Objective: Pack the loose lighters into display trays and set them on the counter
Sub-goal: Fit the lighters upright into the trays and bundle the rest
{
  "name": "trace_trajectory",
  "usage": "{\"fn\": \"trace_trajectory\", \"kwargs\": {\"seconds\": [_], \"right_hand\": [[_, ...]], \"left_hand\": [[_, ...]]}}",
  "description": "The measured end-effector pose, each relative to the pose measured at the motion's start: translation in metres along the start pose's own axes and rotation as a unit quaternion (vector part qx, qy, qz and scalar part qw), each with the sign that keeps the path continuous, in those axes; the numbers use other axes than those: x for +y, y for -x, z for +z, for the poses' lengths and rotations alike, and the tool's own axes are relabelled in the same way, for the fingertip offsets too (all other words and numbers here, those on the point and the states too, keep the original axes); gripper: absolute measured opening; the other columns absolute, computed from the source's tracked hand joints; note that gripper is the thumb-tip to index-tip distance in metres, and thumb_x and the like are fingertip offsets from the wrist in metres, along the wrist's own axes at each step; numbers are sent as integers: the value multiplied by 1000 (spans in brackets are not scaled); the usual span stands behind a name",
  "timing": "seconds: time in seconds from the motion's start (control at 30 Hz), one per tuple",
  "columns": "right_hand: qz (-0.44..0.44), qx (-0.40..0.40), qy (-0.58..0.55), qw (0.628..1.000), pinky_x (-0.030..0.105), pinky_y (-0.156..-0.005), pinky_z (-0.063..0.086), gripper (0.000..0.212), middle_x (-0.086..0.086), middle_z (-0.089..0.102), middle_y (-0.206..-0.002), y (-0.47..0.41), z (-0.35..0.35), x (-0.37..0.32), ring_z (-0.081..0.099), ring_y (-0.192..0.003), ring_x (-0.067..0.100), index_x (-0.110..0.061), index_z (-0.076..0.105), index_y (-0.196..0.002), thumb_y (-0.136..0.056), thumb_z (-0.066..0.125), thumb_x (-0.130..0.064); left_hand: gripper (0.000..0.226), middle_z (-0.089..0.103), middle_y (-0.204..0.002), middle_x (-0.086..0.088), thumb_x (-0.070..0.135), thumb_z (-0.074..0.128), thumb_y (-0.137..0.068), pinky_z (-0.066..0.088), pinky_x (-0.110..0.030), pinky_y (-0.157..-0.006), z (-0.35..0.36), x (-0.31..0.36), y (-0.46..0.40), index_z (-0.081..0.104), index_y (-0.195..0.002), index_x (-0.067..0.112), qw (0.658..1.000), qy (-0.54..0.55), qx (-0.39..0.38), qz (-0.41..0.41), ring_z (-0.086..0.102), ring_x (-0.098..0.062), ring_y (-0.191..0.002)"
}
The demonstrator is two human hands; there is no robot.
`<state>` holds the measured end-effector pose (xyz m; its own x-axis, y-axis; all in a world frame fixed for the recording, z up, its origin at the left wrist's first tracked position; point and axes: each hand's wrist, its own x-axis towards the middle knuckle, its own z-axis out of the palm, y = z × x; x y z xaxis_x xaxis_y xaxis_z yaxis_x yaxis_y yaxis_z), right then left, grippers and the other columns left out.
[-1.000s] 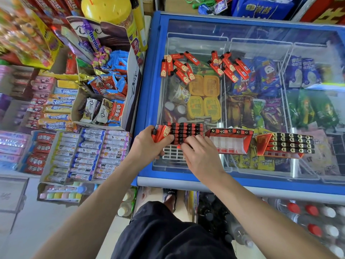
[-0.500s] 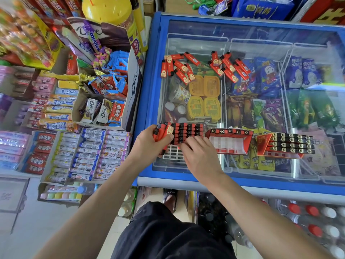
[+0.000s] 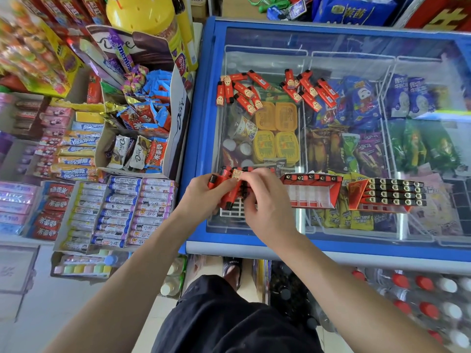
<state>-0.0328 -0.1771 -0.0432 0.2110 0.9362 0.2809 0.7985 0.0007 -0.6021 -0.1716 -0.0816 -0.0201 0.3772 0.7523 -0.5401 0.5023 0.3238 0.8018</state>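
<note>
The red lighters (image 3: 230, 193) are slim plastic sticks with black caps and a printed gold-and-cream label. The left hand (image 3: 204, 197) grasps a small bunch of them in a curled grip, just above the white slotted tray (image 3: 233, 210) on the freezer's glass lid (image 3: 344, 54). The right hand (image 3: 265, 207) pinches one lighter of that bunch, its grip clenched on it. Two loose heaps (image 3: 242, 91) (image 3: 309, 90) lie farther back on the glass. To the right sit an open red cardboard tray (image 3: 312, 193) and a filled tray (image 3: 390, 193) showing rows of black caps.
</note>
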Motion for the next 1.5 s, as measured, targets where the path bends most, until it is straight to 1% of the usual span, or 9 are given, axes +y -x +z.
{"fn": "trace_trajectory", "kwargs": {"seconds": [0.17, 0.37, 0.57, 0.7, 0.93, 1.1, 1.23, 1.37, 1.5], "right_hand": [[-43, -67, -6, 997, 40, -100, 48, 51, 7, 58, -135, -7, -8, -9, 58, -115, 28, -3, 61, -131, -80, 58, 3], [-37, -146, -48, 987, 43, -92, 53, 48, 3, 61, -133, -9, -14, -4, 60, -115, 23, -9, 52, -141, -94, 48, -11], [-36, -146, -52, 987, 38, -62, 53, 39, -2, 50, -117, -10, -19, 3, 57, -72, 15, -10, 50, -138, -102, 49, -27], [-5, -118, -56, 991, 39, -67, 52, 28, 2, 52, -113, -6, -14, 8, 56, -73, 15, -6, 59, -127, -102, 55, -20], [24, -103, -34, 994, 31, -50, 43, 11, -11, 56, -82, -1, -9, -1, 44, -59, 7, -13, 61, -100, -96, 68, -19], [36, -119, -48, 991, 37, -52, 49, 26, -12, 57, -82, -1, -8, -5, 51, -61, 10, -15, 53, -116, -95, 67, -19], [41, -116, -54, 991, 24, -61, 45, 45, -7, 66, -104, 2, -7, -2, 48, -70, 2, -17, 50, -135, -94, 68, -15], [17, -101, -40, 994, 43, -67, 58, 31, -2, 67, -118, 5, -4, 6, 67, -85, 19, -16, 58, -127, -96, 62, -12], [-9, -82, -16, 996, 42, -60, 55, 21, 3, 61, -109, 5, 3, 14, 63, -79, 22, -8, 66, -114, -94, 62, -2]], "left_hand": [[39, 51, -59, -5, 38, 68, -95, 42, -33, -54, -3, 1, -2, 56, -75, 8, 999, 28, -24, 4, 47, -22, -56], [28, 53, -60, -4, 29, 75, -90, 43, -29, -51, -16, 9, -4, 61, -81, 7, 994, -28, -92, 44, 49, -19, -55], [25, 51, -66, -5, 26, 72, -93, 42, -25, -50, -22, 14, -4, 64, -91, 2, 992, 3, -125, 26, 47, -17, -59], [22, 51, -65, -3, 26, 62, -102, 38, -22, -44, -20, 14, -4, 61, -94, 6, 988, 102, -115, -27, 44, -13, -54], [29, 57, -73, -10, 31, 62, -102, 40, -22, -45, -17, 9, -2, 60, -96, 3, 985, 128, -115, -30, 45, -14, -54], [32, 53, -69, -6, 27, 66, -100, 41, -23, -47, -12, 7, -2, 60, -100, -4, 987, 90, -137, -2, 44, -15, -55], [30, 60, -78, -12, 31, 64, -101, 41, -25, -47, -14, 4, -5, 61, -94, 2, 988, 96, -120, 1, 46, -15, -56], [31, 61, -72, -9, 35, 65, -100, 48, -31, -53, -19, -9, -15, 60, -87, 8, 999, 37, -36, -2, 53, -19, -58], [25, 60, -65, -3, 32, 69, -94, 52, -32, -58, -22, -21, -21, 58, -89, 10, 998, -70, 2, 3, 58, -14, -53]]}}
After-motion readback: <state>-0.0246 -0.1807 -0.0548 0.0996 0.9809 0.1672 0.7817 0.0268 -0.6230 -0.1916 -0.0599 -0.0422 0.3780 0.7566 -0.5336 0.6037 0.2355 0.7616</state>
